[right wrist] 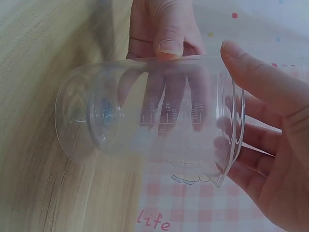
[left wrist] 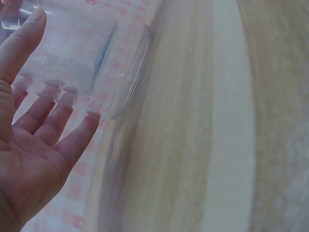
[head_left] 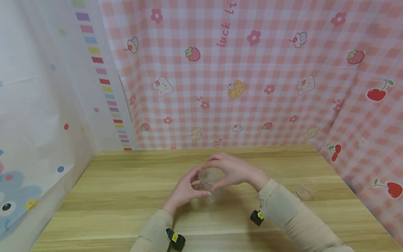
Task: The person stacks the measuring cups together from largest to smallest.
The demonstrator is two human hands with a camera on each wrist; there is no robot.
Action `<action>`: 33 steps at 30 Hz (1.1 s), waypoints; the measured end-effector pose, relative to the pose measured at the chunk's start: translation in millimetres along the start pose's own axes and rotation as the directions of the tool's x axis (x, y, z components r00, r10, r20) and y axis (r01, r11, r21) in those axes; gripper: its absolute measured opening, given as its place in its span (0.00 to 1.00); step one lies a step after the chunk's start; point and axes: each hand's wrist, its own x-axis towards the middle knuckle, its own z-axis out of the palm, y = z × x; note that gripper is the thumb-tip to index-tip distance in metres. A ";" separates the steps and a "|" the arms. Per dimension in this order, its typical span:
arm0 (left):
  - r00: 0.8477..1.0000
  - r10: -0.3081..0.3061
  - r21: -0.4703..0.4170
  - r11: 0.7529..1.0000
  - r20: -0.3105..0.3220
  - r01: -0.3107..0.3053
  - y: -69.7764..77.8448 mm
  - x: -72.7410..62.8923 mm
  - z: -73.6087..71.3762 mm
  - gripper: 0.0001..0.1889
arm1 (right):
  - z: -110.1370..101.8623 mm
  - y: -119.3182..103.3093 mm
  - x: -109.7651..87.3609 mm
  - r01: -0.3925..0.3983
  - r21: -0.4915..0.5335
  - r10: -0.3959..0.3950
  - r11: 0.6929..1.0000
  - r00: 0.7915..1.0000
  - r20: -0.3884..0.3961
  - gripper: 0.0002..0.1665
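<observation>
Both hands hold a clear glass beaker (head_left: 206, 179) at the middle of the table. White graduation marks show on the beaker (right wrist: 164, 140) in the right wrist view, and a pouring lip juts from its rim. My left hand (head_left: 185, 191) grips the side wall, thumb on the near side and fingers spread behind the glass. The right hand (head_left: 232, 170) holds the rim from above, thumb on one side and fingers on the other. A second rounded glass outline (right wrist: 72, 116) extends past the beaker's base. In the left wrist view the beaker (left wrist: 72, 53) lies across the fingertips.
A small clear glass beaker (head_left: 306, 189) stands on the wooden table (head_left: 126, 203) to the right, beyond the right forearm. A faint glass outline (head_left: 273, 174) shows beside the right wrist. A pink checked cloth (head_left: 214, 70) hangs behind the table's back edge.
</observation>
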 end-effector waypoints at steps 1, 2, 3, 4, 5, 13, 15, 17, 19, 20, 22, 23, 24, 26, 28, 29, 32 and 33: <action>1.000 0.001 0.001 1.000 0.000 -0.001 -0.1 0.0 0.0 0.46 | 0.0 0.2 0.1 -0.003 0.004 0.003 1.000 1.000 0.002 0.41; 1.000 0.004 0.002 1.000 -0.001 -0.004 -0.2 0.1 0.0 0.46 | 0.2 0.4 0.3 -0.001 0.004 0.001 1.000 1.000 0.003 0.41; 1.000 -0.003 0.004 1.000 -0.003 0.003 -0.3 0.3 0.0 0.46 | 0.3 0.5 0.4 0.001 0.006 -0.001 1.000 1.000 0.004 0.41; 1.000 -0.002 0.006 1.000 -0.003 0.002 -0.3 0.5 0.0 0.46 | 0.2 0.6 0.6 0.000 0.007 0.000 1.000 1.000 0.006 0.41; 1.000 -0.003 0.007 1.000 -0.004 0.003 -0.4 0.5 0.0 0.46 | 0.1 0.6 0.7 0.003 0.007 -0.003 1.000 1.000 0.007 0.41; 1.000 0.001 0.003 1.000 -0.005 -0.001 0.1 1.6 -0.6 0.45 | -1.9 -1.5 1.6 -0.002 -0.004 0.002 1.000 1.000 0.025 0.41; 1.000 0.005 -0.001 1.000 -0.004 -0.005 0.4 1.4 -0.7 0.44 | -2.0 -2.0 1.9 0.001 -0.006 -0.001 1.000 1.000 0.025 0.41; 1.000 0.007 -0.007 1.000 -0.002 -0.007 0.4 1.3 -0.8 0.44 | -2.1 -2.5 2.0 0.002 -0.007 -0.002 1.000 1.000 0.026 0.40; 1.000 0.005 -0.007 1.000 0.000 -0.005 -0.1 1.5 -0.9 0.44 | -1.9 -2.5 1.9 0.001 -0.006 -0.001 1.000 1.000 0.029 0.40; 1.000 0.003 -0.007 1.000 0.001 -0.003 -0.3 1.5 -0.8 0.44 | -2.1 -2.7 1.8 0.001 -0.008 0.000 1.000 1.000 0.029 0.40; 1.000 -0.002 -0.007 1.000 0.002 0.002 -0.5 1.9 -0.6 0.44 | -2.5 -3.1 1.3 -0.001 -0.007 0.002 1.000 0.999 0.032 0.40; 1.000 -0.005 -0.006 1.000 0.002 0.005 -0.4 2.0 -0.5 0.45 | -2.8 -3.3 1.0 -0.004 -0.005 0.004 1.000 0.999 0.034 0.40; 1.000 -0.009 -0.005 1.000 0.002 0.009 -0.2 2.0 -0.3 0.45 | -3.0 -3.5 0.7 -0.005 -0.002 0.005 1.000 0.999 0.037 0.40; 1.000 -0.016 -0.002 1.000 0.001 0.016 0.6 1.9 0.0 0.45 | -3.8 -4.3 0.3 -0.007 0.001 0.007 1.000 0.999 0.039 0.40; 1.000 -0.017 0.003 1.000 0.000 0.017 1.3 1.5 0.2 0.44 | -4.2 -4.8 0.1 -0.005 0.003 0.005 1.000 0.999 0.042 0.40; 1.000 -0.017 0.004 1.000 -0.001 0.017 1.5 1.3 0.3 0.44 | -4.4 -5.0 0.0 -0.003 0.003 0.003 1.000 0.999 0.042 0.40; 1.000 -0.008 0.003 1.000 0.000 0.008 1.1 0.9 0.5 0.44 | -4.1 -4.6 0.0 0.007 0.000 -0.007 1.000 0.999 0.039 0.40; 1.000 -0.004 -0.001 1.000 0.001 0.004 0.7 0.8 0.4 0.44 | -3.7 -4.4 0.0 0.010 -0.002 -0.010 1.000 0.999 0.037 0.40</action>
